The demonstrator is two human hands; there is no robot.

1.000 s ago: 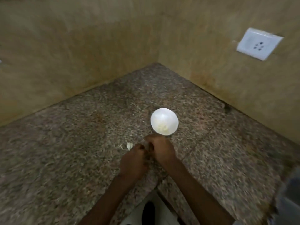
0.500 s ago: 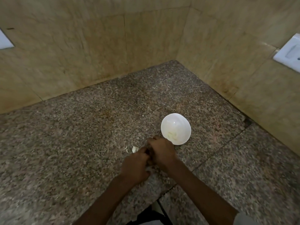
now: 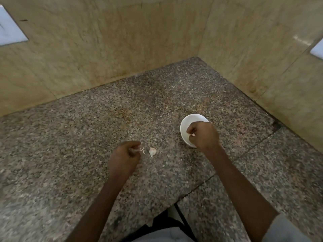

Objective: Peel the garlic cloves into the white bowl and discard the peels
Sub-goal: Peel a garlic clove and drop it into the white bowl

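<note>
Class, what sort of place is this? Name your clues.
Probably a kitchen corner: a granite counter, tiled walls meeting behind it, and a white bowl near garlic bits.

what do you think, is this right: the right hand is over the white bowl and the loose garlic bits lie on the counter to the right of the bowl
Not quite. The head view shows the right hand over the white bowl, but the loose garlic bits lie on the counter to the left of the bowl, just beside the left hand.
</note>
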